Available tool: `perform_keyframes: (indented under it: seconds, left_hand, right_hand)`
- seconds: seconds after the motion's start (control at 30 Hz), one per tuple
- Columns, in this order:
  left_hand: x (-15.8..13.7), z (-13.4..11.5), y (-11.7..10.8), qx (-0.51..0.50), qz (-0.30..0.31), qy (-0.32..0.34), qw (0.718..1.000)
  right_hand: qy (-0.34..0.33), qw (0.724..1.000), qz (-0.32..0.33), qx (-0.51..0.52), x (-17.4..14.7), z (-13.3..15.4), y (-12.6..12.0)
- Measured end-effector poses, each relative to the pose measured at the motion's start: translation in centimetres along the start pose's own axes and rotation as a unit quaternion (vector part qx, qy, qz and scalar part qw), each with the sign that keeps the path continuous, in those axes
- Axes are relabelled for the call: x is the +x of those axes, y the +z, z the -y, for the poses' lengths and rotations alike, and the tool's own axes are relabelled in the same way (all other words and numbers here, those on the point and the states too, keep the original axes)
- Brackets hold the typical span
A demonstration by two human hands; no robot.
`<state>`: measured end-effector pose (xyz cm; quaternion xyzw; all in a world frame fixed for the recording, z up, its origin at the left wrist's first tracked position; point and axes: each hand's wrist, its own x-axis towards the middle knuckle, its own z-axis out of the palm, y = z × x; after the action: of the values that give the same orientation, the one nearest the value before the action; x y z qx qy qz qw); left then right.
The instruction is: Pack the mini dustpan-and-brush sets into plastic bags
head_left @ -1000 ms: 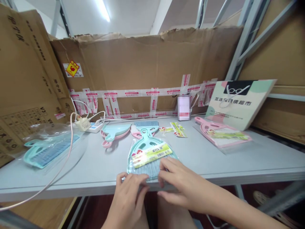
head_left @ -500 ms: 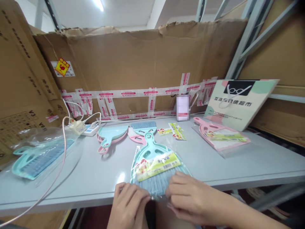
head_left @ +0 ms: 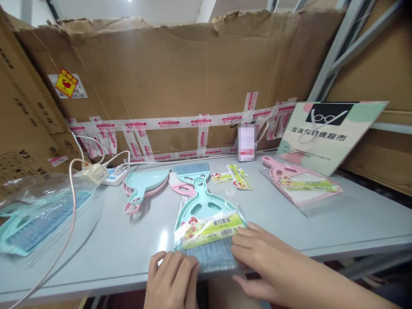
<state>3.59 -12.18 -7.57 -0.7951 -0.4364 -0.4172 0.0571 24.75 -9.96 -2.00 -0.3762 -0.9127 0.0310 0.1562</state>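
Curls the left hand [head_left: 174,277] downward at the lower left corner of a clear bag [head_left: 233,201], with fingertips out of sight; cannot tell of any grip there. Rests the right hand [head_left: 262,257] half open against the lower right side of the bag, with fingers bent and thumb spread apart below, closed around nothing visible.

Has the bag lying at the near edge of the grey table [head_left: 289,234], between both hands. Shows through the plastic a blue-green dustpan [head_left: 209,201], handle-end pointing away, a blue brush [head_left: 212,256] with bristles toward the near edge, and a label card [head_left: 222,229] slanting across the middle.

Just beyond the handle, shows a second brush [head_left: 191,171], blue, beside a pink brush [head_left: 185,189]. Left of these, shows a loose dustpan [head_left: 149,180] stacked on a pink dustpan [head_left: 131,209]; to the right, overlapping loose cards [head_left: 240,177]. Farther right, shows a bagged pink set [head_left: 299,184] before a tilted sign [head_left: 328,133]; at far left, a bagged blue-green set [head_left: 38,227]. Along the back, faces a taped cardboard box [head_left: 180,77], near a white power strip [head_left: 116,177].
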Motion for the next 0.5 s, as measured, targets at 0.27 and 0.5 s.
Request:
perform_keyframes:
  seconds: [0.27, 0.5]
  left_hand:
    - [0.7, 0.1, 0.1, 0.009, 0.025, -0.033, 0.999]
    - [1.2, -0.1, 0.1, 0.038, 0.052, -0.038, 0.997]
  right_hand:
    - [-0.011, 0.996, -0.052, -0.07, -0.3, -0.3, -0.4]
    - [0.028, 0.989, -0.101, -0.108, -0.4, -1.7, -0.1]
